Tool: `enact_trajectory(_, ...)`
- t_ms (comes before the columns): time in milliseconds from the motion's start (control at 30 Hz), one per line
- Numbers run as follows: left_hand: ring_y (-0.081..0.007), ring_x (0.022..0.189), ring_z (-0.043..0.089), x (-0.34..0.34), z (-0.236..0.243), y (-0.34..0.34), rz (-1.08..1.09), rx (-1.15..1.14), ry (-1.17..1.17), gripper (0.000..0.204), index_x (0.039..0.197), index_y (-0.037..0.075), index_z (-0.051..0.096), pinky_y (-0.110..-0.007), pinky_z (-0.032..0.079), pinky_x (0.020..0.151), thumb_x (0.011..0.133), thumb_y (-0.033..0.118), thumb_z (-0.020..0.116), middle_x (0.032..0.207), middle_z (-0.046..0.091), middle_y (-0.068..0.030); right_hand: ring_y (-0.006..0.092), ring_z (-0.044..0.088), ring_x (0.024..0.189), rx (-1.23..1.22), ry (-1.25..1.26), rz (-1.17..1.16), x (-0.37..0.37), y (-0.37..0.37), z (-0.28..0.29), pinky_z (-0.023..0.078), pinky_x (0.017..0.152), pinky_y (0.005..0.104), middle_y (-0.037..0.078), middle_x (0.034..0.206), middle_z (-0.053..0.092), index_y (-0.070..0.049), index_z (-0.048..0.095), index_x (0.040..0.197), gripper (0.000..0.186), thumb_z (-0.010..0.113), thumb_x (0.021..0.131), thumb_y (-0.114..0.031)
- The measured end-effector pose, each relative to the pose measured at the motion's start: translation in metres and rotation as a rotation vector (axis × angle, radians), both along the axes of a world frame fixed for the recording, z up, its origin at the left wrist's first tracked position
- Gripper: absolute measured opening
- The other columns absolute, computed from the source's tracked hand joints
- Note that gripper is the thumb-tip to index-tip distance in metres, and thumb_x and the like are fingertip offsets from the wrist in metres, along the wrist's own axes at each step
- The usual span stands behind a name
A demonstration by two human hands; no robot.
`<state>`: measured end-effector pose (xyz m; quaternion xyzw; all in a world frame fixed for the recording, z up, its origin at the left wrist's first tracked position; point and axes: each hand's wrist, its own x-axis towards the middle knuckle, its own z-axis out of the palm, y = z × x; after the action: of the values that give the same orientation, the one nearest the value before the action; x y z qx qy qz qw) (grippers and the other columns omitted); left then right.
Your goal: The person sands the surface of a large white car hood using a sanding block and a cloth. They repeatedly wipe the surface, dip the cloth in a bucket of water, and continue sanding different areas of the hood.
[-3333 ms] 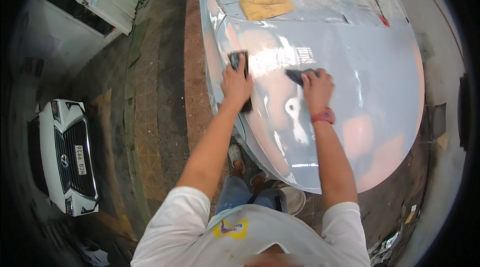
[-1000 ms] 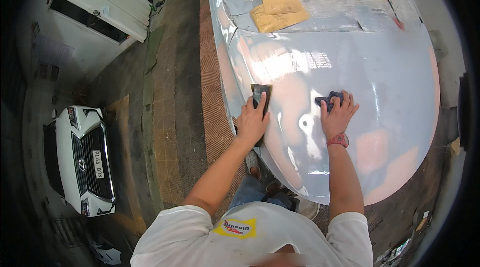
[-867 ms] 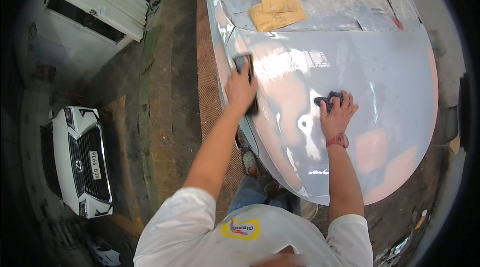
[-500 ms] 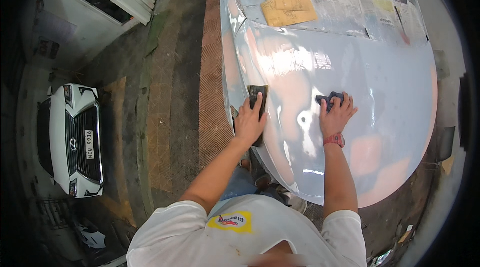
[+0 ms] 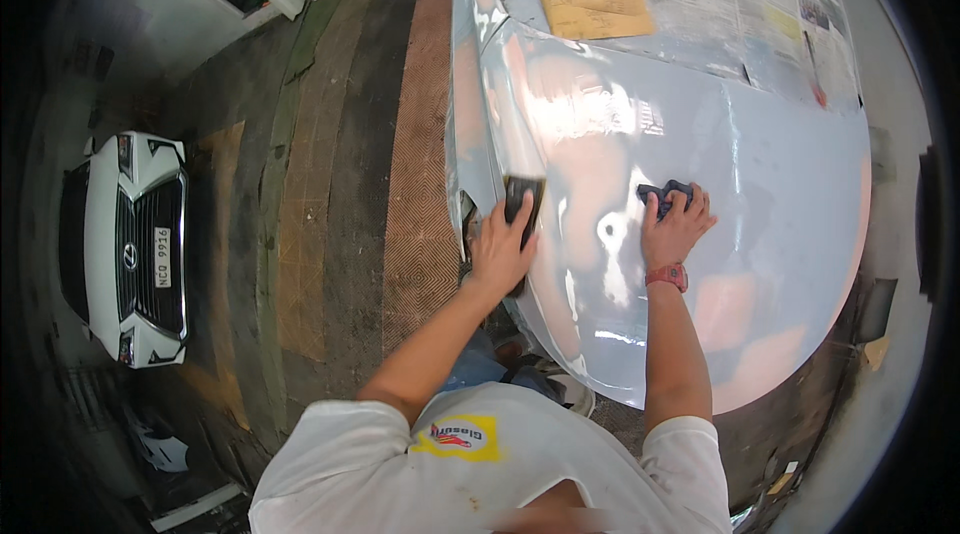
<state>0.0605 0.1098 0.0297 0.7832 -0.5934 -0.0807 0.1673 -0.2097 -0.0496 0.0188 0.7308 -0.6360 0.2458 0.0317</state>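
Observation:
A pale grey car hood [image 5: 780, 224] with peach-coloured patches curves out in front of me, wet and glossy. My left hand [image 5: 502, 249] is closed around a long dark sanding block [image 5: 524, 196], lying lengthwise along the hood's left edge. The fingers rest over its top, and part of the block is hidden under them. Farther right, my right hand [image 5: 676, 232] presses a crumpled dark cloth [image 5: 668, 196] against the middle of the hood, its fingers bent over the cloth. A red watch [image 5: 668, 277] circles that wrist.
Sheets of newspaper [image 5: 700, 14] cover the far part of the car, with tan sandpaper sheets [image 5: 600, 4] on top. A white car [image 5: 140, 254] is parked at the left, beyond the patterned floor mat [image 5: 425, 134]. A wall [image 5: 910, 124] runs along the right side.
The whole view has shifted slightly. The sanding block in my left hand has slid a little toward me along the hood's edge. My right hand stays at about the same spot on its cloth.

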Motion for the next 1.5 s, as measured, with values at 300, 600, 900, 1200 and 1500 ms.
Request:
enact_trajectory(300,-0.0460,0.126,0.061,0.109,0.049,-0.149,0.249,0.044,0.031,0.073,0.166,0.029,0.043,-0.056,0.052,0.104,0.098,0.036,0.069,0.143,0.057,-0.0243,0.0431,0.037,0.150,-0.084,-0.036,0.054,0.004,0.002,-0.007,0.020,0.121,0.0785,0.017,0.158,0.047,-0.017,0.067,0.126,0.037,0.067,0.102,-0.045)
enact_trajectory(600,-0.0480,0.133,0.054,-0.034,0.019,0.069,-0.303,0.177,-0.005,0.075,0.165,0.035,0.042,-0.055,0.056,0.103,0.097,0.029,0.074,0.156,0.046,-0.0246,0.0427,0.036,0.154,0.045,0.133,0.032,-0.005,0.003,0.000,0.025,0.122,0.0738,0.004,0.165,0.047,-0.025,0.063,0.147,0.042,0.059,0.108,-0.039)
enact_trajectory(900,-0.0440,0.136,0.055,0.094,0.016,0.216,-0.473,0.286,-0.024,0.080,0.163,0.034,0.045,-0.051,0.053,0.107,0.092,0.017,0.078,0.156,0.049,-0.0223,0.0412,0.033,0.157,0.160,0.005,0.134,0.000,0.194,-0.032,0.032,0.124,0.0661,0.004,0.168,0.046,-0.025,0.062,0.152,0.053,0.069,0.099,-0.020)
enact_trajectory(1200,-0.0477,0.141,0.051,0.336,-0.075,0.392,-0.077,0.864,0.006,0.087,0.166,0.027,0.041,-0.055,0.045,0.116,0.089,0.021,0.081,0.153,0.050,-0.0298,0.0409,0.050,0.144,0.489,-0.239,-0.726,-0.052,0.463,-0.089,0.045,0.119,0.0526,0.015,0.161,0.051,-0.014,0.066,0.144,0.053,0.065,0.093,-0.005)
enact_trajectory(1500,-0.0444,0.146,0.050,0.383,-0.107,0.291,-0.391,0.704,0.219,0.087,0.167,0.026,0.039,-0.053,0.044,0.120,0.090,0.021,0.081,0.157,0.049,-0.0298,0.0430,0.063,0.134,0.707,-0.772,-1.860,0.055,0.858,-0.103,0.048,0.115,0.0483,0.027,0.138,0.069,-0.004,0.073,0.134,0.057,0.065,0.097,-0.047)
